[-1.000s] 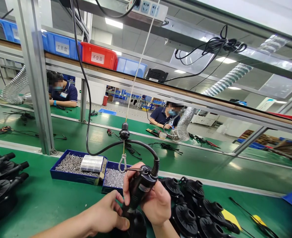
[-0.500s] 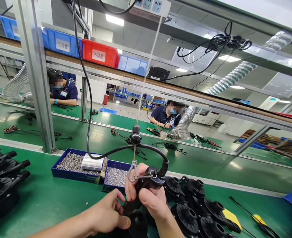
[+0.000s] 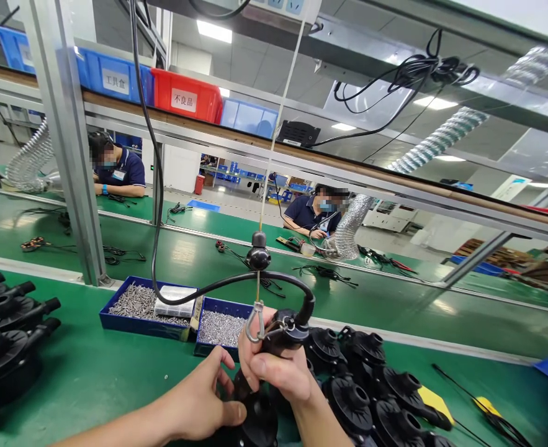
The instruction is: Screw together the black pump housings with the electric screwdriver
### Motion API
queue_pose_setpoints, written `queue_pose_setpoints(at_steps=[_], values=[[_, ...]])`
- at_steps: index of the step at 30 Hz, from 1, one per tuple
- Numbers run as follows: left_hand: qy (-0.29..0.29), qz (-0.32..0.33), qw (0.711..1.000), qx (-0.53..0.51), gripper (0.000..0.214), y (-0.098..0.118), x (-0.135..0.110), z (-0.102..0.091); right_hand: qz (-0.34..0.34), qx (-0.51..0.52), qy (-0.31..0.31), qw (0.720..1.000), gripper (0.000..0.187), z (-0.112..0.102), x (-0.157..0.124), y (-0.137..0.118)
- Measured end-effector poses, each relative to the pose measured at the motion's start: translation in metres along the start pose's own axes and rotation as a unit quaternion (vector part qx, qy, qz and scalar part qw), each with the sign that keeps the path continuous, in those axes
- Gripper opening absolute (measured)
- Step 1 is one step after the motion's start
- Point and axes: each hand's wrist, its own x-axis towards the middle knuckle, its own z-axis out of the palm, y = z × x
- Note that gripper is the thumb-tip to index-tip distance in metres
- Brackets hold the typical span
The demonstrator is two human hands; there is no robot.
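Head view only. Screwdriver (image 3: 280,332), electric, is clasped round its body by right hand (image 3: 278,372), fingers wrapped tight. It sits low centre, just above black round part (image 3: 259,422) on green bench (image 3: 92,379). Part is gripped at its rim by left hand (image 3: 199,403), thumb laid on top, fingers curled at the far side. Tip of tool is hidden behind fingers, so contact w/ part can't be told.

Risks, as judged: tool is held tilted, not square to part, so the bit could slip out or a screw could be driven crooked. Pull from hanging string (image 3: 278,118) and hook (image 3: 254,323), plus stiff black cable (image 3: 157,186) looping in at the top end, could drag the tool off line. Left thumb lies close to where the tip is hidden, so a slip could catch it. Other black parts (image 3: 362,397) lie just beside on the right & could be knocked.

Orientation: long axis runs top to tip, cable end up & to the right, working end down & to the left toward part; approx. upright, leaning right. Screw trays (image 3: 148,307) stand behind, apart from both hands.
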Motion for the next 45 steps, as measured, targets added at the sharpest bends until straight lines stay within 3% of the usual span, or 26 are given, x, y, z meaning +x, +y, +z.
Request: queue_pose_setpoints(at_steps=[9, 11, 13, 16, 18, 20, 24, 36, 45], values=[[0.008, -0.01, 1.0, -0.015, 0.065, 0.008, 0.0, -0.002, 0.015, 0.03, -0.025, 0.999, 0.045, -0.004, -0.002, -0.007], [0.012, 0.004, 1.0, 0.005, 0.062, 0.011, -0.002, -0.009, 0.019, 0.023, -0.035, 0.999, 0.044, -0.006, -0.003, -0.009], [0.056, 0.028, 0.995, 0.073, 0.049, 0.016, -0.006, -0.021, 0.016, -0.004, -0.035, 0.999, 0.041, -0.006, -0.002, -0.013], [0.12, 0.036, 0.95, 0.285, 0.037, 0.025, -0.014, -0.043, -0.003, -0.071, 0.016, 0.997, 0.035, -0.001, 0.002, -0.019], [0.111, 0.008, 0.907, 0.406, 0.043, 0.03, -0.018, -0.053, -0.009, -0.121, 0.081, 0.989, 0.031, 0.005, 0.005, -0.021], [0.085, -0.021, 0.881, 0.465, 0.046, 0.032, -0.019, -0.056, -0.006, -0.155, 0.143, 0.977, 0.027, 0.011, 0.007, -0.023], [0.056, -0.038, 0.862, 0.502, 0.046, 0.026, -0.015, -0.051, 0.003, -0.17, 0.185, 0.968, 0.025, 0.018, 0.007, -0.026], [0.053, -0.068, 0.831, 0.549, 0.042, 0.022, -0.008, -0.046, 0.005, -0.162, 0.146, 0.976, 0.029, 0.014, 0.003, -0.024], [0.067, -0.061, 0.817, 0.569, 0.045, 0.006, -0.004, -0.02, 0.012, -0.147, 0.168, 0.975, 0.033, 0.02, 0.002, -0.026]])
